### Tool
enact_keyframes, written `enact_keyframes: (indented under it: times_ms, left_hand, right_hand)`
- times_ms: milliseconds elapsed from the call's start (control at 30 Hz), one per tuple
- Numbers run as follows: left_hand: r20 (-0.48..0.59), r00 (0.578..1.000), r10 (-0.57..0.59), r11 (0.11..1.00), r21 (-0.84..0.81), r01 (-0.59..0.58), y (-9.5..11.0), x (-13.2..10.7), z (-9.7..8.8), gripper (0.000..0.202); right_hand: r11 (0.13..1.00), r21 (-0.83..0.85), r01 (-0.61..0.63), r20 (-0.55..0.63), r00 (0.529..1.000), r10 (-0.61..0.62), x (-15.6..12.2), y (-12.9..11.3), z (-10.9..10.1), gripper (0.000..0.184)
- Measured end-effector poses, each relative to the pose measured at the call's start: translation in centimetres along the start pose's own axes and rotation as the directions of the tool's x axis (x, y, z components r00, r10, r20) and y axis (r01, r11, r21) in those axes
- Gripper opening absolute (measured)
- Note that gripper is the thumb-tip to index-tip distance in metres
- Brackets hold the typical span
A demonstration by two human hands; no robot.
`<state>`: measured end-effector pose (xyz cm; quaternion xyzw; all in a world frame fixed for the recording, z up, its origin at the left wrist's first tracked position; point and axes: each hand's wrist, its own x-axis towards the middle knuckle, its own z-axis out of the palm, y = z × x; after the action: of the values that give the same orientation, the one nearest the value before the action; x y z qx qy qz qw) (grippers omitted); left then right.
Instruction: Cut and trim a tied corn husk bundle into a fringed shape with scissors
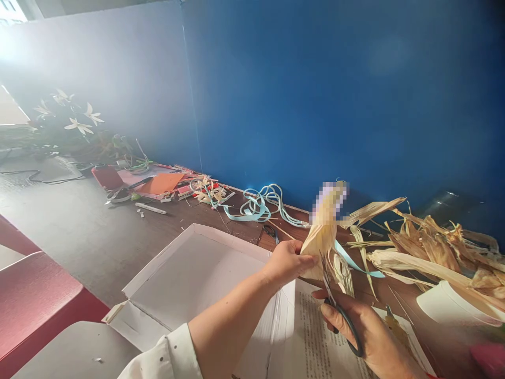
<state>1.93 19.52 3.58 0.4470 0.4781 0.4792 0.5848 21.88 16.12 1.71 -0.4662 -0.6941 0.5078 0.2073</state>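
Observation:
My left hand [290, 259] is closed on a pale corn husk piece [320, 238], thumb in front, pinching its lower left side. The piece flares toward the bottom, and its top is blurred out. In my right hand [365, 322] is a pair of scissors [329, 287] with black handles, fingers through the loops. The blades point up and touch the lower edge of the husk; whether they are parted is hard to make out. Beside the blades hang a looped bundle of husk strips [341, 271] and a light blue ribbon [357, 263].
An open white box [197, 273] lies left of my hands, with printed paper [315, 337] below them. Dried husks [434, 247] and a white cup [453, 305] are at the right. Blue cord [272, 197], orange paper [163, 183] and small scissors [270, 231] lie along the blue partition [315, 95].

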Motion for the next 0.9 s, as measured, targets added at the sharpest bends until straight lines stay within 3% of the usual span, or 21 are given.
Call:
enact_keyframes:
  times_ms: [200,400,533,900]
  left_hand:
    - [-0.131,0.986,0.099,0.995,-0.007,-0.101,-0.2,0.4,0.2,0.019]
    - [-0.106,0.984,0.143,0.989,0.048,-0.139,0.0,0.2,0.1,0.022]
    - [-0.085,0.985,0.151,0.988,0.047,-0.148,-0.2,0.3,0.1,0.025]
    - [-0.107,0.985,0.134,0.989,0.081,-0.126,-0.6,0.4,0.4,0.03]
  right_hand:
    - [0.999,0.049,-0.021,0.0,1.0,0.021,-0.5,-0.8,0.4,0.037]
    - [0.998,-0.007,-0.056,0.045,0.997,0.057,-0.4,-0.3,0.1,0.043]
    - [0.996,0.042,-0.078,0.077,0.994,0.075,-0.3,-0.1,-0.1,0.043]
    - [0.999,0.01,-0.03,0.061,0.998,0.03,-0.1,0.3,-0.2,0.048]
